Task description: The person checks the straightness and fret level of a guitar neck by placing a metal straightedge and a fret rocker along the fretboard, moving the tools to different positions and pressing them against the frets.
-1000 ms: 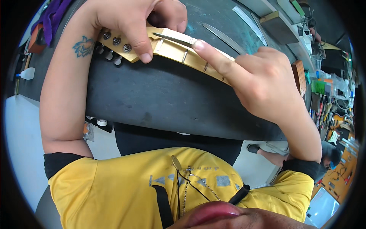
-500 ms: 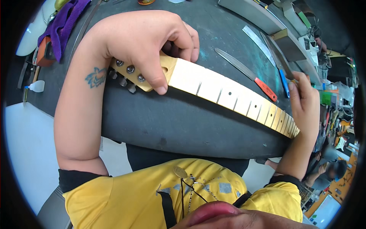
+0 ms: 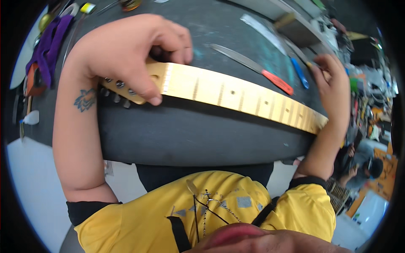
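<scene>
A pale maple guitar neck [image 3: 209, 86] lies slantwise across the dark bench, its headstock at the left and its far end by my right forearm. My left hand [image 3: 139, 55] is closed round the headstock, thumb on the near edge and fingers curled over the far side. Metal tuners [image 3: 120, 84] show below that hand. Off the bench's right part, my right hand [image 3: 331, 78] pinches the handle end of a slim file [image 3: 300, 51], which points up and left. A red-handled file [image 3: 277, 82] and a blue handle [image 3: 299, 73] lie beyond the neck.
A steel ruler [image 3: 262, 33] lies near a wooden block [image 3: 287, 21] and a grey ledge. To the left are a purple cloth [image 3: 51, 52], a reddish block [image 3: 37, 80] and a small white bottle [image 3: 31, 118]. Another person [image 3: 365, 162] sits far off at the right.
The view has shifted, so the neck and bench tools appear farther left and higher. My right hand with the file is a little farther from the blue handle. My left hand keeps its hold.
</scene>
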Available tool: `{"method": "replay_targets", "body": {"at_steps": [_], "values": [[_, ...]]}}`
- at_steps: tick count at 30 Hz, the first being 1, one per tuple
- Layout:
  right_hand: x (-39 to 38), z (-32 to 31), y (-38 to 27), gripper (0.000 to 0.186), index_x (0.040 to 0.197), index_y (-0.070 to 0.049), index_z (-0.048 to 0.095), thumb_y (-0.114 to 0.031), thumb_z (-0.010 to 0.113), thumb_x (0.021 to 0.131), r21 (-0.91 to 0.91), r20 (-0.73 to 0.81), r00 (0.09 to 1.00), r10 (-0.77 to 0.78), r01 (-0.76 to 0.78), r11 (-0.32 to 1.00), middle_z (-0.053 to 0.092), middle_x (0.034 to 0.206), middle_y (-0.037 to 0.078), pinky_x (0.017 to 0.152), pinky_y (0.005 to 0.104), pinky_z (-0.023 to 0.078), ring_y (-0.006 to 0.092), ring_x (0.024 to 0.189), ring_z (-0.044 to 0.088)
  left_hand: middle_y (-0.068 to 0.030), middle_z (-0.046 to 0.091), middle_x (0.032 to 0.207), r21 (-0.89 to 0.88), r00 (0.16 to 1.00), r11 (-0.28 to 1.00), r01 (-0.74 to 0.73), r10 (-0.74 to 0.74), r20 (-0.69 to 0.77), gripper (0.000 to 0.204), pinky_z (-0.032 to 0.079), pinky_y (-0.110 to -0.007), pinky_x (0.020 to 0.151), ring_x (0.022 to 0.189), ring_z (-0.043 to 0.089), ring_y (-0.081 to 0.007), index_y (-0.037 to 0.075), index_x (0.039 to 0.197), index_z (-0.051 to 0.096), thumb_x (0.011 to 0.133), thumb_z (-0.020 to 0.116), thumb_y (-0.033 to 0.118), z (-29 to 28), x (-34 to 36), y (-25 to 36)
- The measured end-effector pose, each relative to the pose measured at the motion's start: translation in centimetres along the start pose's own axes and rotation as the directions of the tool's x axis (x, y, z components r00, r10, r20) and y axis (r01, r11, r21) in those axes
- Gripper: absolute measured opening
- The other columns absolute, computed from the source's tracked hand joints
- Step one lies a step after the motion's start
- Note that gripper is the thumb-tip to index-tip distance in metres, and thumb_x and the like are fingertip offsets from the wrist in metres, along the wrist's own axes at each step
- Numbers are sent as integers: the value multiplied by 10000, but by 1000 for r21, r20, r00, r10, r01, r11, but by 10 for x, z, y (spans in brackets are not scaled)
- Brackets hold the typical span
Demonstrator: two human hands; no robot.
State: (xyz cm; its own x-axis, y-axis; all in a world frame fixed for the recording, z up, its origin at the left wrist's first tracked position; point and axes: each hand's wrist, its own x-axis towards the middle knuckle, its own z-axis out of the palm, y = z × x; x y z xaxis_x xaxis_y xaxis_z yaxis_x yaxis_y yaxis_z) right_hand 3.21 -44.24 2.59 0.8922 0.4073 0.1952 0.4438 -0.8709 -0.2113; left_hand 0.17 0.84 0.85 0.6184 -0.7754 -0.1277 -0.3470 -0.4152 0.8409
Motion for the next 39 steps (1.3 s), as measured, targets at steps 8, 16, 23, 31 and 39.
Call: {"method": "replay_targets", "body": {"at_steps": [8,16,23,31,39], "values": [[16,9,-51,191,1122,-3,719,-146,747,998,-56,101,988,-120,126,990,720,1069,166,923,473,578,370,1077,727,-64,700,1195,-14,995,996,92,-91,39,472,544,-317,889,1020,684,-182,10,919,799,508,1001,125,-6,6,8],[51,56,-93,229,1110,-39,819,-223,719,1018,-303,77,970,-232,245,921,744,1135,168,1007,486,587,356,1116,723,-49,709,1209,50,996,995,88,-89,21,454,559,-331,913,1047,695,-181,0,947,788,544,981,82,-5,2,8],[58,58,-105,357,1086,-52,862,-357,680,1046,-516,67,997,-29,59,854,732,1264,138,1039,536,569,362,1288,630,-44,717,1216,11,990,990,140,-140,16,493,557,-326,951,1049,705,-187,-6,1000,794,552,988,66,-3,2,4],[72,65,-85,257,1093,-39,799,-264,759,976,-355,30,993,-113,116,928,729,1238,177,1090,494,543,398,1240,641,-39,716,1212,41,991,991,127,-129,32,484,560,-321,954,1056,707,-184,-2,998,798,559,991,64,-3,5,5],[68,61,-92,346,1244,-42,662,-109,771,923,-166,166,983,-76,104,981,736,1215,216,1018,491,564,427,1174,696,-54,711,1187,123,996,988,94,-93,-12,448,559,-337,943,1048,699,-200,-11,995,776,590,950,68,0,0,14]]}}
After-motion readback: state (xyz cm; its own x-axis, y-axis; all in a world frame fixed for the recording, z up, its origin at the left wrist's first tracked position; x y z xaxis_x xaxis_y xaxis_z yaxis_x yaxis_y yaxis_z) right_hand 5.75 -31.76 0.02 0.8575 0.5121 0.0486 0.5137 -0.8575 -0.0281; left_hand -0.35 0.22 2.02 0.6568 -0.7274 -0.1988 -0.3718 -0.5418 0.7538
